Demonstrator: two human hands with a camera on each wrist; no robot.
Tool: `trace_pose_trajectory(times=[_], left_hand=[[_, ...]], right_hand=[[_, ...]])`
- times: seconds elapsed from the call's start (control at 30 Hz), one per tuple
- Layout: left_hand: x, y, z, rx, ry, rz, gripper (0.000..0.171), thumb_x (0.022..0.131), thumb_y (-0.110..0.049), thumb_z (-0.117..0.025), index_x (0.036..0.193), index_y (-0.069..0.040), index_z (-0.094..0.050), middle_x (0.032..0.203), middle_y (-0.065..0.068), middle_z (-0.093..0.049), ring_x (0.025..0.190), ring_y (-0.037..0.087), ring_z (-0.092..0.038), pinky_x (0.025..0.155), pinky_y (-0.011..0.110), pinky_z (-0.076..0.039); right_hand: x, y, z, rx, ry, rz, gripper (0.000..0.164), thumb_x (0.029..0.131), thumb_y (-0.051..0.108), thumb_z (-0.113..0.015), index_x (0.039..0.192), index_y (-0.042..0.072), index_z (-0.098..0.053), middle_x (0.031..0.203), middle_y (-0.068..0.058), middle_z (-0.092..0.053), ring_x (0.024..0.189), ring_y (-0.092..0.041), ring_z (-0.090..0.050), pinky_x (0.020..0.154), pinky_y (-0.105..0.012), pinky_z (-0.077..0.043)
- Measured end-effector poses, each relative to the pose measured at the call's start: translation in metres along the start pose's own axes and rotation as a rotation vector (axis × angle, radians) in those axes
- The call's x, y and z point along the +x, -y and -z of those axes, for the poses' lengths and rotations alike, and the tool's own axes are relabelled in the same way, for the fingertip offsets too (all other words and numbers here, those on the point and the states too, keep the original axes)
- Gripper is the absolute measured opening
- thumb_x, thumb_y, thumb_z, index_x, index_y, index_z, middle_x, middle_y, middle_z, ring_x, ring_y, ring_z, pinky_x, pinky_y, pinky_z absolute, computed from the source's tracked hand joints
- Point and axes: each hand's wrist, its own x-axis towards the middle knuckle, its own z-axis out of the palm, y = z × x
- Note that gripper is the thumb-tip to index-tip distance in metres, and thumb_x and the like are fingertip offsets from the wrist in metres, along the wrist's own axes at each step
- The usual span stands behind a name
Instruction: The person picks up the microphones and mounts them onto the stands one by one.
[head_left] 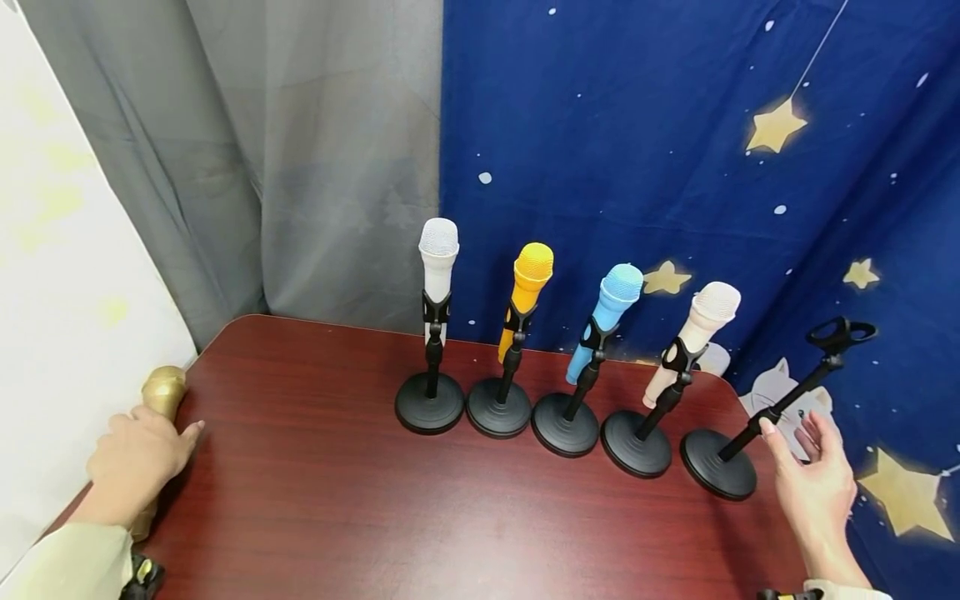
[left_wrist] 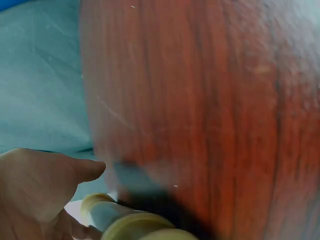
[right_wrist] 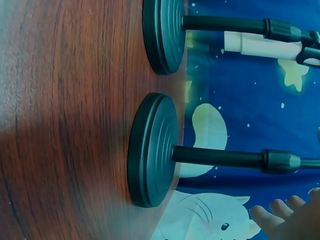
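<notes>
At the table's left edge lies a gold microphone (head_left: 165, 390). My left hand (head_left: 138, 454) is over its middle, thumb held out straight to the right. In the left wrist view the fingers of that hand (left_wrist: 40, 192) are right beside the microphone body (left_wrist: 150, 227), their tips partly hidden. On the right, my right hand (head_left: 817, 479) is beside a black microphone stand (head_left: 720, 465) whose clip (head_left: 842, 333) holds no microphone. Its fingers are loosely spread; in the right wrist view the fingers (right_wrist: 280, 212) appear below the stand's pole (right_wrist: 217, 156), apart from it.
Several black stands line the back, bearing a white microphone (head_left: 438, 254), a yellow microphone (head_left: 531, 275), a blue microphone (head_left: 617, 296) and a pale pink microphone (head_left: 705, 317). The reddish-brown table (head_left: 420, 517) meets a grey curtain (head_left: 345, 167) and a blue starry curtain (head_left: 637, 125).
</notes>
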Motion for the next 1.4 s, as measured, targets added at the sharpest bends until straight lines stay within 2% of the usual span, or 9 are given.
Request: trace_pose_trajectory(times=[0.2, 0.4, 0.63, 0.9, 1.03, 1.13, 1.2, 1.3, 1.4], left_hand=[[0.007, 0.007, -0.006, -0.016, -0.010, 0.022, 0.077, 0.093, -0.047, -0.050, 0.108, 0.027, -0.034, 0.097, 0.045, -0.037, 0.087, 0.064, -0.048, 0.059, 0.059, -0.042], [0.011, 0.010, -0.008, -0.032, -0.006, 0.015, 0.058, 0.095, -0.035, -0.045, 0.100, 0.023, -0.038, 0.095, 0.047, -0.043, 0.081, 0.061, -0.053, 0.055, 0.058, -0.043], [0.009, 0.011, -0.007, -0.032, -0.005, -0.015, 0.055, 0.095, -0.034, -0.042, 0.096, 0.021, -0.038, 0.087, 0.044, -0.050, 0.075, 0.058, -0.056, 0.052, 0.058, -0.042], [-0.001, -0.002, 0.001, -0.087, -0.035, -0.108, 0.063, 0.096, -0.046, -0.039, 0.092, 0.017, -0.039, 0.071, 0.038, -0.053, 0.060, 0.047, -0.057, 0.045, 0.052, -0.040], [-0.007, -0.008, -0.002, -0.140, -0.020, -0.217, 0.063, 0.097, -0.049, -0.035, 0.088, 0.013, -0.043, 0.065, 0.024, -0.053, 0.053, 0.031, -0.054, 0.044, 0.042, -0.039], [-0.013, -0.011, -0.007, -0.181, -0.002, -0.281, 0.062, 0.099, -0.050, -0.033, 0.093, 0.011, -0.041, 0.064, 0.016, -0.050, 0.052, 0.025, -0.051, 0.045, 0.037, -0.037], [-0.018, -0.014, -0.011, -0.206, -0.008, -0.298, 0.062, 0.099, -0.049, -0.034, 0.098, 0.012, -0.040, 0.064, 0.013, -0.050, 0.051, 0.023, -0.050, 0.045, 0.034, -0.036], [-0.025, -0.018, -0.016, -0.241, -0.019, -0.324, 0.063, 0.099, -0.049, -0.034, 0.106, 0.014, -0.038, 0.065, 0.012, -0.050, 0.052, 0.022, -0.050, 0.045, 0.033, -0.037], [-0.033, -0.025, -0.021, -0.286, -0.038, -0.354, 0.062, 0.100, -0.048, -0.036, 0.112, 0.013, -0.038, 0.068, 0.012, -0.052, 0.055, 0.022, -0.051, 0.047, 0.033, -0.038]], right_hand=[[0.007, -0.004, -0.004, -0.042, 0.043, -0.002, 0.068, 0.090, 0.045, -0.061, 0.149, 0.029, -0.032, 0.150, -0.002, -0.042, 0.134, -0.018, -0.045, 0.109, -0.027, -0.037], [0.015, -0.007, -0.007, -0.063, 0.108, -0.018, 0.063, 0.092, 0.047, -0.056, 0.149, 0.029, -0.034, 0.147, -0.004, -0.045, 0.131, -0.015, -0.048, 0.098, -0.011, -0.040], [0.018, -0.016, -0.017, -0.072, 0.101, 0.055, 0.057, 0.094, 0.042, -0.056, 0.143, 0.015, -0.046, 0.134, -0.016, -0.057, 0.102, 0.016, -0.052, 0.080, 0.001, -0.040], [0.020, -0.017, -0.020, -0.063, 0.160, 0.070, 0.059, 0.097, 0.042, -0.051, 0.143, 0.006, -0.041, 0.132, -0.022, -0.057, 0.079, 0.025, -0.045, 0.061, 0.002, -0.036], [0.019, -0.016, -0.019, -0.123, 0.143, 0.087, 0.055, 0.097, 0.043, -0.049, 0.138, 0.006, -0.044, 0.131, -0.021, -0.058, 0.099, -0.003, -0.067, 0.061, -0.002, -0.036], [0.016, -0.017, -0.019, -0.184, 0.093, 0.106, 0.050, 0.097, 0.042, -0.049, 0.133, 0.007, -0.049, 0.128, -0.020, -0.061, 0.110, -0.021, -0.065, 0.063, -0.008, -0.035], [0.012, -0.018, -0.017, -0.188, 0.068, 0.123, 0.048, 0.097, 0.041, -0.050, 0.130, 0.006, -0.050, 0.125, -0.021, -0.062, 0.097, 0.000, -0.066, 0.062, -0.009, -0.034], [0.003, -0.018, -0.016, -0.175, 0.034, 0.152, 0.046, 0.097, 0.039, -0.053, 0.128, 0.005, -0.053, 0.120, -0.022, -0.064, 0.072, 0.029, -0.042, 0.061, -0.009, -0.032], [-0.006, -0.017, -0.014, -0.161, 0.010, 0.196, 0.044, 0.096, 0.036, -0.056, 0.125, 0.003, -0.054, 0.115, -0.024, -0.065, 0.065, 0.037, -0.027, 0.061, -0.011, -0.031]])
